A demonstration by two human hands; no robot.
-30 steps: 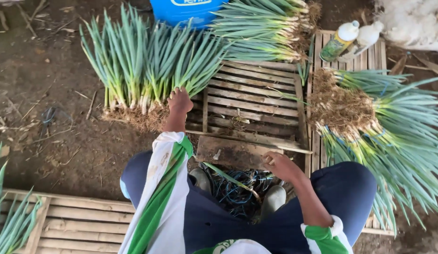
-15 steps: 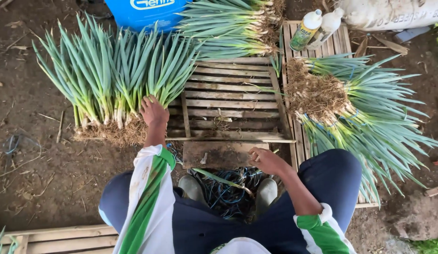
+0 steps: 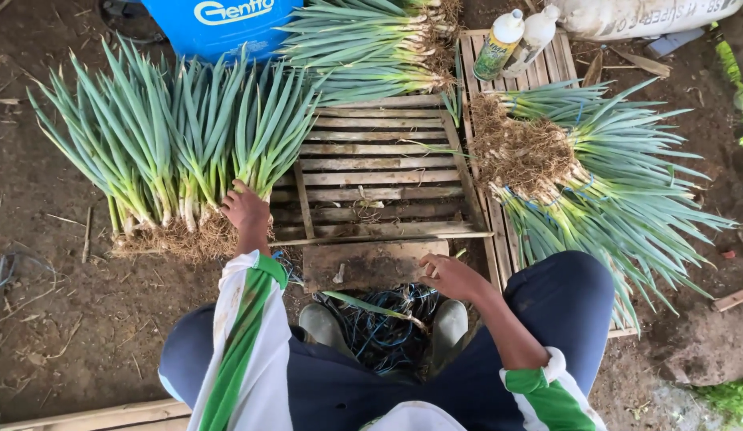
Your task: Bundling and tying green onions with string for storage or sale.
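Note:
My left hand (image 3: 245, 209) rests on the root end of a wide row of green onions (image 3: 172, 144) that lies fanned out on the dirt to my left. My right hand (image 3: 453, 276) hovers low over a dirty wooden board (image 3: 363, 265) in front of my knees, fingers loosely curled, holding nothing that I can see. A single green onion (image 3: 371, 307) lies across a tangle of dark and blue string (image 3: 379, 331) between my boots.
A slatted wooden pallet (image 3: 371, 172) lies ahead. A tied bundle of green onions (image 3: 595, 172) lies at right on another pallet, more onions (image 3: 371, 40) at the top. A blue container (image 3: 219, 24), two plastic bottles (image 3: 515, 36) and a white sack (image 3: 643, 14) stand behind.
The view has shifted, so everything sits further right and lower in frame. My left hand stays at the onion roots. My right hand has dropped slightly toward the board.

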